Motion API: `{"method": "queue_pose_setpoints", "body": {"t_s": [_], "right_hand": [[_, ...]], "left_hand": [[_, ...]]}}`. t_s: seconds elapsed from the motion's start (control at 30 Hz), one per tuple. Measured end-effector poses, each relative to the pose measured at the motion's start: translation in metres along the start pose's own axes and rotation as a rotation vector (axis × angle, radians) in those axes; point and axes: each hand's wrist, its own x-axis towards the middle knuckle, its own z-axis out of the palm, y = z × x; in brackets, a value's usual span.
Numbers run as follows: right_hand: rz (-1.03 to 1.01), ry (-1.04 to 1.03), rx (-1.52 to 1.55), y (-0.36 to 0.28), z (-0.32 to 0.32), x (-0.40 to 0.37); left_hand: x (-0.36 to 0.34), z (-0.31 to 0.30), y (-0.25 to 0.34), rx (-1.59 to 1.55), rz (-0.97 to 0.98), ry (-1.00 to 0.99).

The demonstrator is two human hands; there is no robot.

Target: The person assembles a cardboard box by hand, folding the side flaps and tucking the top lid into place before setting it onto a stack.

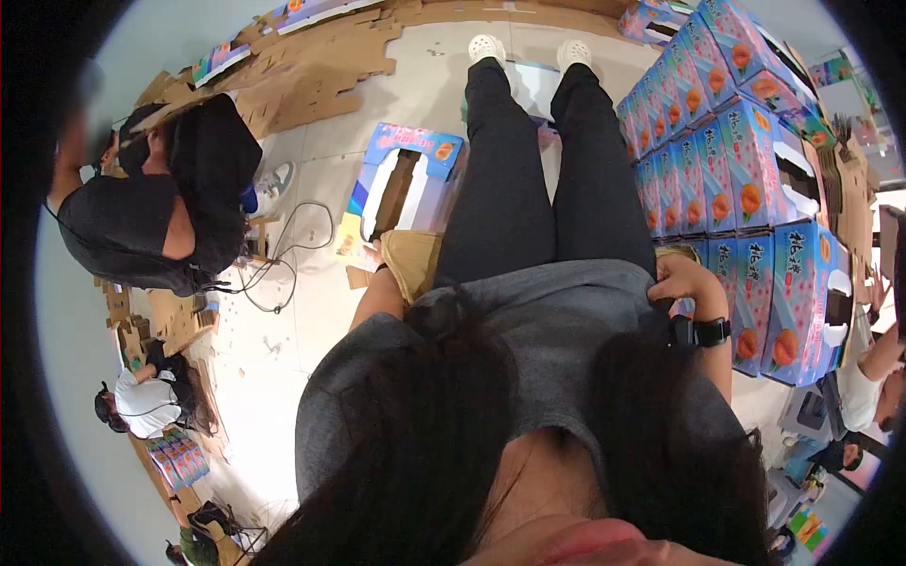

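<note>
My left hand [375,253] is low at my left side, beside a tan cardboard-coloured piece [413,264]; most of its fingers are hidden. Just beyond it lies a blue and pink printed carton [439,151] with a white-edged opening in its top. At my right hip, against the grey shirt [566,325], is my right hand [684,281], its fingers curled in. I cannot tell what, if anything, they hold. A black watch [713,331] circles that wrist. My legs in black trousers [495,179] stretch forward to white shoes.
Stacked printed cartons [746,189] rise close on my right. Flattened brown cardboard [307,90] covers floor at the front left. A person in black [142,217] sits on my left, near a dark cable [330,226] on the tiles. Farther back is a person in white [146,401].
</note>
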Motion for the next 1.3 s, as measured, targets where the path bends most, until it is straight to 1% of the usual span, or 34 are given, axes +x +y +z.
{"method": "queue_pose_setpoints", "body": {"t_s": [0.03, 0.17, 0.23, 0.33, 0.4, 0.47, 0.53, 0.6, 0.63, 0.73, 0.77, 0.87, 0.9, 0.93, 0.97, 1.0, 1.03, 1.07, 1.1, 1.17, 1.2, 1.3], "right_hand": [[0.024, -0.024, -0.008, 0.000, -0.001, 0.000], [-0.007, 0.024, -0.121, -0.004, -0.003, 0.001], [-0.039, 0.058, -0.149, -0.004, -0.003, 0.002], [-0.043, 0.158, -0.193, -0.028, -0.006, -0.014], [-0.036, 0.178, -0.241, -0.029, -0.006, -0.010], [-0.025, 0.201, -0.253, -0.030, -0.005, -0.013], [-0.018, 0.230, -0.223, -0.030, -0.005, -0.016], [0.009, 0.117, -0.241, -0.033, -0.013, -0.013], [0.023, 0.060, -0.248, -0.033, -0.018, -0.011], [-0.035, 0.068, -0.229, -0.036, -0.022, -0.010], [-0.062, 0.080, -0.249, -0.035, -0.023, -0.007], [-0.133, 0.091, -0.289, -0.029, -0.026, 0.003], [-0.150, 0.082, -0.287, -0.031, -0.027, 0.002], [-0.166, 0.077, -0.285, -0.030, -0.030, 0.001], [-0.188, 0.030, -0.237, -0.025, -0.030, 0.005], [-0.174, 0.035, -0.218, -0.024, -0.030, 0.004], [-0.159, 0.038, -0.198, -0.024, -0.028, 0.001], [-0.145, 0.041, -0.177, -0.022, -0.025, 0.000], [-0.149, 0.075, -0.125, -0.015, -0.019, 0.004], [-0.126, 0.131, -0.129, -0.016, -0.015, -0.004], [-0.114, 0.159, -0.130, -0.018, -0.011, -0.009], [-0.178, 0.325, -0.179, -0.013, 0.001, -0.012]], "left_hand": [[-0.001, 0.004, -0.001, 0.002, -0.008, 0.017], [-0.012, 0.020, 0.000, 0.014, -0.037, 0.108], [-0.036, 0.014, 0.001, 0.026, -0.057, 0.157], [-0.100, -0.009, 0.007, 0.059, -0.101, 0.218], [-0.087, 0.028, -0.007, 0.052, -0.067, 0.487], [-0.090, 0.040, -0.014, 0.014, -0.080, 0.584], [-0.090, 0.047, -0.014, -0.028, -0.082, 0.635], [-0.061, 0.073, -0.027, -0.088, -0.066, 0.706], [-0.061, 0.065, -0.027, -0.092, -0.089, 0.679], [-0.067, 0.045, -0.028, -0.027, -0.095, 0.672], [-0.070, 0.025, -0.024, -0.032, -0.134, 0.548], [-0.086, -0.018, -0.017, 0.100, -0.185, 0.522], [-0.141, -0.068, 0.009, 0.060, -0.175, 0.413], [-0.143, -0.085, 0.002, 0.157, -0.200, 0.293], [-0.137, -0.091, -0.010, 0.028, -0.210, 0.384], [-0.136, -0.101, -0.015, -0.101, -0.217, 0.476], [-0.134, -0.112, -0.022, -0.101, -0.244, 0.520], [-0.149, -0.131, -0.021, -0.100, -0.272, 0.563], [-0.176, -0.152, -0.016, -0.134, -0.246, 0.643], [-0.178, -0.165, -0.030, -0.116, -0.204, 0.908], [-0.190, -0.176, -0.032, -0.102, -0.173, 1.030], [-0.230, -0.207, -0.025, -0.142, -0.055, 1.281]]}}
